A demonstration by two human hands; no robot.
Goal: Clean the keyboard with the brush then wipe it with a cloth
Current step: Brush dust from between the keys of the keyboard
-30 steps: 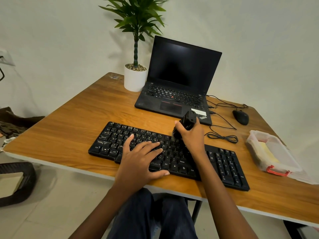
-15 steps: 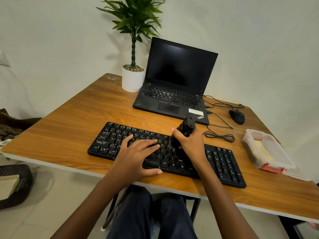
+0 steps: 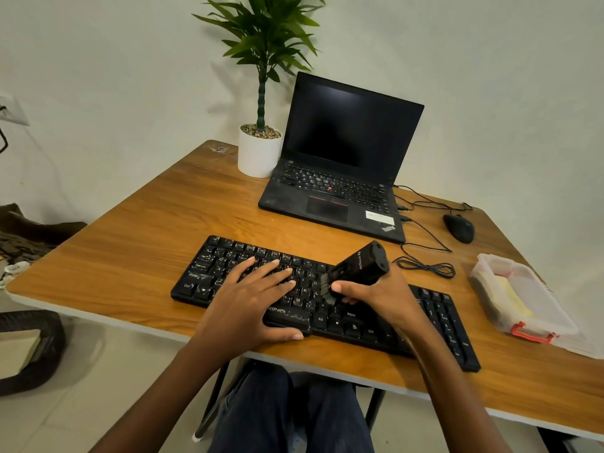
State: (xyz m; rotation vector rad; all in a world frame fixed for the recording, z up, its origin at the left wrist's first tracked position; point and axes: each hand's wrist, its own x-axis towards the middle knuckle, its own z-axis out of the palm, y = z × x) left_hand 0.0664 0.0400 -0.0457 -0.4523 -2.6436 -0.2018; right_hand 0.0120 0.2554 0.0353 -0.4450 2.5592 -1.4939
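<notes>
Left hand: flat on the keyboard, fingers straight.
Right hand: wrapped round the black brush, above the keyboard's middle.
Brush: tilted, bristles touching the keys.
Keyboard: lies on the bench.
Clear box: right of the keyboard.
Laptop: behind the keyboard.

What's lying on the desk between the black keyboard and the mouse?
A loosely coiled black cable lies on the wood between the keyboard and the mouse; the head view shows it.
</notes>
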